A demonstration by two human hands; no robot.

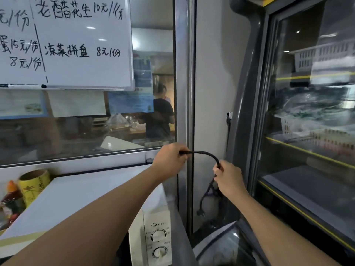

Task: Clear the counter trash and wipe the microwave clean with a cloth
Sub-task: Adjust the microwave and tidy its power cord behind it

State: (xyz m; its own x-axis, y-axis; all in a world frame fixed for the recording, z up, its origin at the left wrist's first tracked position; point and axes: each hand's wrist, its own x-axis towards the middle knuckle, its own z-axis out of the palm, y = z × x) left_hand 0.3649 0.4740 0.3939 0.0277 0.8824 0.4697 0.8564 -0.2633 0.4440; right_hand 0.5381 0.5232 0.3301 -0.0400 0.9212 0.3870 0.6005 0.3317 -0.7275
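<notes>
Left hand (pixel 169 159): fingers clamped on the black cord (pixel 206 154), above the microwave's far right corner.
Right hand (pixel 228 176): fingers clamped on the same cord, just beside the glass-door fridge (pixel 307 131).
Cord: arches between both hands; plug (pixel 200 212) dangles below.
Microwave (pixel 96 198): white, two dials on its front.
</notes>
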